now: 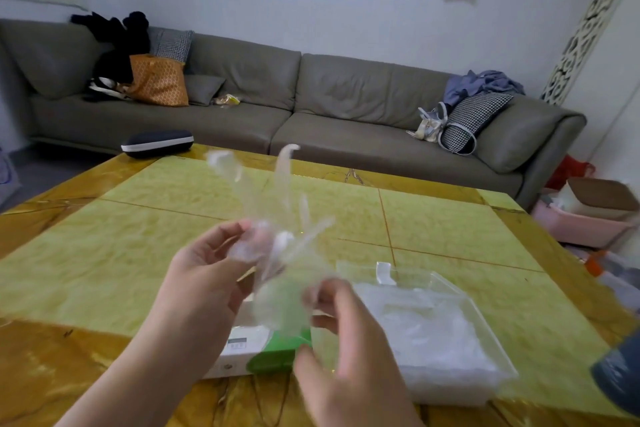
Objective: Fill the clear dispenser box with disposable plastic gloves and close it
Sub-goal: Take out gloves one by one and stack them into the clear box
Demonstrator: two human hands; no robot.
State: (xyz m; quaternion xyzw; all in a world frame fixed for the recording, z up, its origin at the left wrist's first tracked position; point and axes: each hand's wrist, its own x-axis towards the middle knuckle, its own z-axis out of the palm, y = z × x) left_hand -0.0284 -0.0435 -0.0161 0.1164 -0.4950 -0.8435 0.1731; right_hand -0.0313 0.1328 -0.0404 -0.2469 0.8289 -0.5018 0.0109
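Gloves point(277, 218) held up above the desk point(104, 253), mid-frame, between both hands. Material is clear thin film, crumpled at the grip, with loose finger-shaped strips standing up toward 12 o'clock; edges blurred, count cannot be told.

Left hand point(204, 274) at 9 o'clock of the bunch: fingers point(225, 236) curled, film pinched between thumb and fingertips. Right hand point(349, 340) at 5 o'clock of the bunch: fingers curled, lower film pinched near the fingertips; blurred, exact contact not clear.

Clear box point(485, 333) seen on the desk at 3 o'clock of the right hand, lid off or open, top exposed. White crumpled film is seen inside, covering most of the floor. A small clear tab stands at its far wall.

Carton point(263, 350), white and green, lies flat on the desk under the hands, just beside the box at its 9 o'clock.

Desk top is yellow-green with amber borders. Dark case point(157, 144) with a white band sits at the far edge, 11 o'clock. Grey sofa point(311, 97) behind, with bags, cushions and clothes on it.
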